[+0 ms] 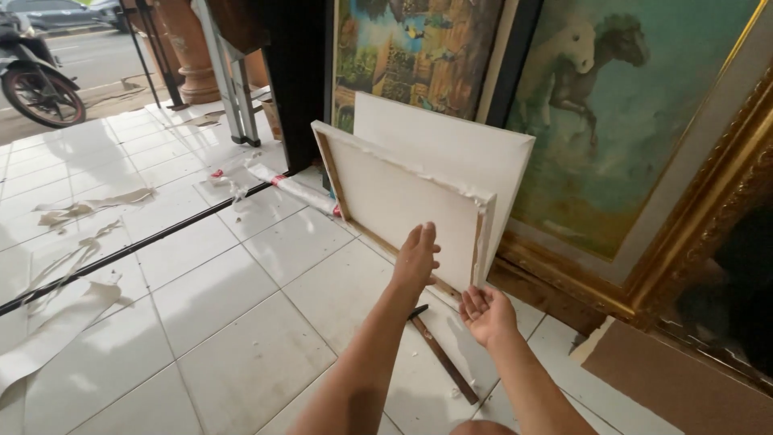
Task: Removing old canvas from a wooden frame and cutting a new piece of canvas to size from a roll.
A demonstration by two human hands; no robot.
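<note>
1. The front stretched canvas (394, 201) stands on its lower edge on the white tiled floor (225, 322), its back facing us, tilted against a second blank canvas (459, 145) behind it.
2. Left hand (415, 259) is flat, fingers straight and together, fingertips pressed to the canvas back near its lower edge; it grips nothing.
3. Right hand (485, 314) sits just below the lower right corner, palm up, fingers loosely curled and open, holding nothing.
4. A hammer (439, 350) lies on the tiles between the forearms.
5. Behind stand a gold-framed horse painting (628, 121) and a landscape painting (411, 48); fabric scraps (80, 211) litter the floor.
6. Risk, as I judge it: with only a flat push, the canvas could slide on the smooth tile or tip forward, and loose cloth at the corner may snag.
</note>
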